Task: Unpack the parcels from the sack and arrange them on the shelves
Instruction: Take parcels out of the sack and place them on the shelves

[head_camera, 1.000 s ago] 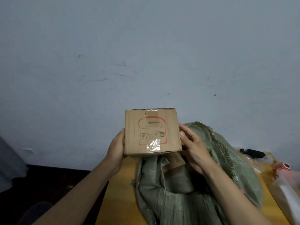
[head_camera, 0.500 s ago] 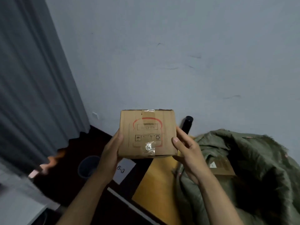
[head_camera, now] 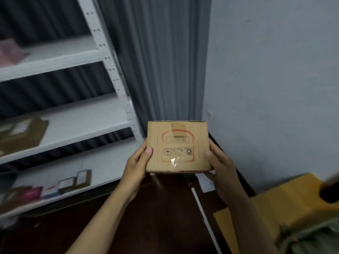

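Note:
A small cardboard box (head_camera: 178, 146) with a red outline print and clear tape is held up in front of me between both hands. My left hand (head_camera: 136, 165) grips its left side, thumb on the front face. My right hand (head_camera: 220, 165) grips its right side, thumb on the front face too. The white metal shelves (head_camera: 77, 129) stand to the left, with several parcels on the middle and lower levels. A corner of the green sack (head_camera: 311, 237) shows at the bottom right on the yellow table (head_camera: 286, 197).
A brown parcel (head_camera: 20, 132) lies on the middle shelf, several small boxes (head_camera: 73, 182) on the lower one, a pink item (head_camera: 11, 50) on the upper. Grey curtain (head_camera: 165, 61) hangs behind the shelves. Dark floor lies below, a pale wall at right.
The view has swung left from the sack and table to the shelves. Both hands have kept hold of the box, carrying it along.

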